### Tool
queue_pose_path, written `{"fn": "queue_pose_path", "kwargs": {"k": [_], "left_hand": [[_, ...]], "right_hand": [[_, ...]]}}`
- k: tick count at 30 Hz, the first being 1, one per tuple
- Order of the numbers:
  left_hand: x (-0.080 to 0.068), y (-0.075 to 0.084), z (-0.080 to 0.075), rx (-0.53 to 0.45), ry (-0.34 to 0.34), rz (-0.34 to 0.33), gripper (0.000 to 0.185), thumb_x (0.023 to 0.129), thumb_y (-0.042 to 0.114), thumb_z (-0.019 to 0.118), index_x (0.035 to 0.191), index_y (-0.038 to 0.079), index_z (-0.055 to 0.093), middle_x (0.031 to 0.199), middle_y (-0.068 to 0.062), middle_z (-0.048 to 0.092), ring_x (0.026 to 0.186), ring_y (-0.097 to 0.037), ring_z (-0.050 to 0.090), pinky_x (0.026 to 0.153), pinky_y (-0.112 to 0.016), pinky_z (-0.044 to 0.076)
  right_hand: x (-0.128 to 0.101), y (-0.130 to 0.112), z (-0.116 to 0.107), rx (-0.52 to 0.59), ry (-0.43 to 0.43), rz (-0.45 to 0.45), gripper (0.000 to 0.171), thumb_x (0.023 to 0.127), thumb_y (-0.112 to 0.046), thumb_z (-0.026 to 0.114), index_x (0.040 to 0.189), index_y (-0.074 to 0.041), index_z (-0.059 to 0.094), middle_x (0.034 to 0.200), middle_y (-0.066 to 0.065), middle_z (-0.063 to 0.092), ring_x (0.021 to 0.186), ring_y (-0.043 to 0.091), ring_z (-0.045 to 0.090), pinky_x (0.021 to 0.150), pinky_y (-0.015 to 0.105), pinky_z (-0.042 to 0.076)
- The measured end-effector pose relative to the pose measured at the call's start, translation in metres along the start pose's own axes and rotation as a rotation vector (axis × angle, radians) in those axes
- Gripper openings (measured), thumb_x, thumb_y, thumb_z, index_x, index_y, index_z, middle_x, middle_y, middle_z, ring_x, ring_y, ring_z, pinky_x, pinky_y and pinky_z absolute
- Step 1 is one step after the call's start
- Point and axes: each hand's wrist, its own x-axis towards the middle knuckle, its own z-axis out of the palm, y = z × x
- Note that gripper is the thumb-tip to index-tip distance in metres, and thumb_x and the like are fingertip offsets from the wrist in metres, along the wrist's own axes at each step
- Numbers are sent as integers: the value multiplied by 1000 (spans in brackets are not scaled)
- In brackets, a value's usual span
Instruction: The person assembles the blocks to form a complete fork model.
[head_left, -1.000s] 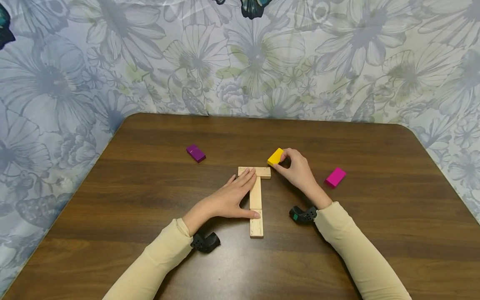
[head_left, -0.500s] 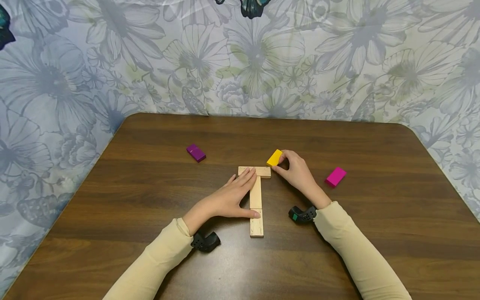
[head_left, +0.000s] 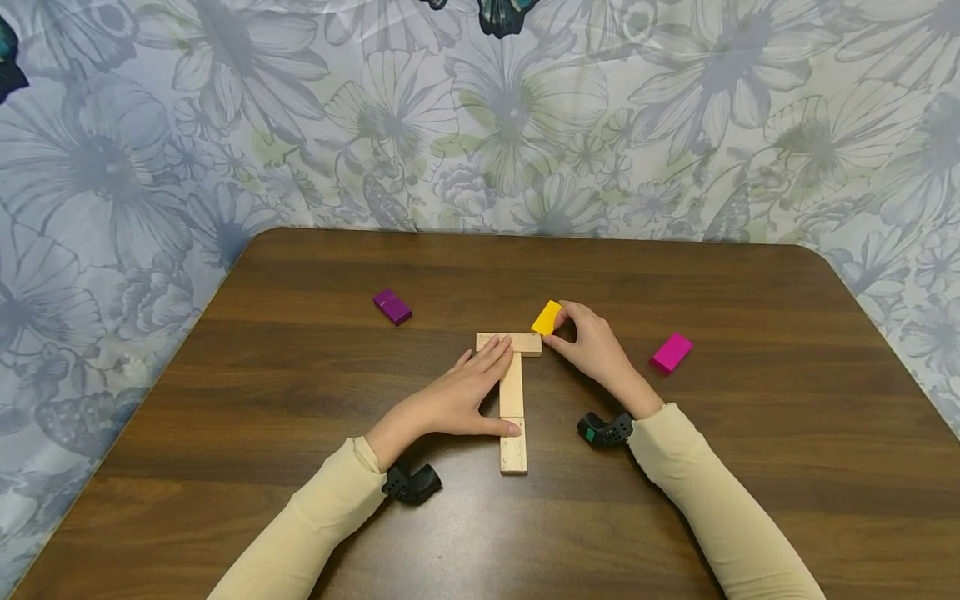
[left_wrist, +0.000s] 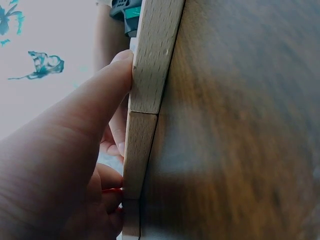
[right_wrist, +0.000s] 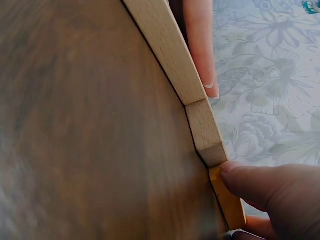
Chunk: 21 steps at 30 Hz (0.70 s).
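Left of the wooden T (head_left: 512, 392), the left hand (head_left: 465, 392) lies flat with straight fingers along its stem. At the crossbar's right end, the right hand (head_left: 592, 343) pinches a small yellow block (head_left: 547, 317), its long axis angled away toward the far right.

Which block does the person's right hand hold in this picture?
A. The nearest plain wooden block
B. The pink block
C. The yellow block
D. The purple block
C: the right hand pinches the yellow block beside the top of the wooden T, while the purple block and pink block lie apart, untouched.
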Motion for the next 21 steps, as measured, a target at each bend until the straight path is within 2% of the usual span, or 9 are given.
{"fn": "queue_pose_path", "kwargs": {"k": [3,7,9,11,13,15,18,21], "left_hand": [[0,0,0,2,3,0,100,76,67,46,142,4,5,149,-8,-4,135,-18,-5,106,-46,7],[1,1,-1,0,-2,1,100,77,67,47,142,4,5,149,-8,-4,135,-18,-5,106,-46,7],[0,1,-1,-1,-3,2,100,77,66,47,142,3,5,148,-9,-4,135,-19,-5,106,-46,7],[0,1,-1,-2,-1,6,100,77,65,48,142,3,5,148,-9,-4,135,-19,-4,106,-46,8],[0,2,-1,-1,4,10,100,77,64,49,142,2,6,148,-10,-3,135,-20,-4,106,-46,8],[0,2,-1,5,10,12,100,77,64,50,142,2,6,148,-10,-2,135,-21,-3,106,-46,8],[-1,2,-2,9,11,9,100,77,63,50,142,2,7,148,-10,-2,135,-21,-3,106,-46,8],[-1,2,-3,12,7,5,99,77,63,50,142,2,7,148,-10,-2,135,-21,-3,106,-45,8]], "right_hand": [[0,0,-2,6,-7,13,39,78,-18,68,106,3,52,95,10,55,84,22,49,78,34,42],[-1,0,-9,26,-21,35,31,79,-19,68,99,0,54,116,17,52,108,28,47,92,41,37],[-3,-1,-15,31,-29,46,25,80,-20,67,92,-4,53,124,19,47,115,30,43,93,43,36],[-7,-1,-24,30,-29,51,23,81,-21,66,90,-4,52,127,19,45,115,32,44,86,42,39],[-11,0,-35,21,-19,65,23,82,-21,65,90,-4,52,127,19,46,104,32,50,75,38,40],[-17,3,-48,2,-5,88,23,83,-22,63,90,-4,51,128,18,46,81,30,55,61,35,36],[-29,10,-67,-33,13,124,23,84,-23,62,91,-4,51,128,17,46,52,21,43,52,31,30],[-42,21,-84,-71,16,164,22,86,-25,60,91,-5,49,128,18,46,44,15,32,46,29,30]]}}
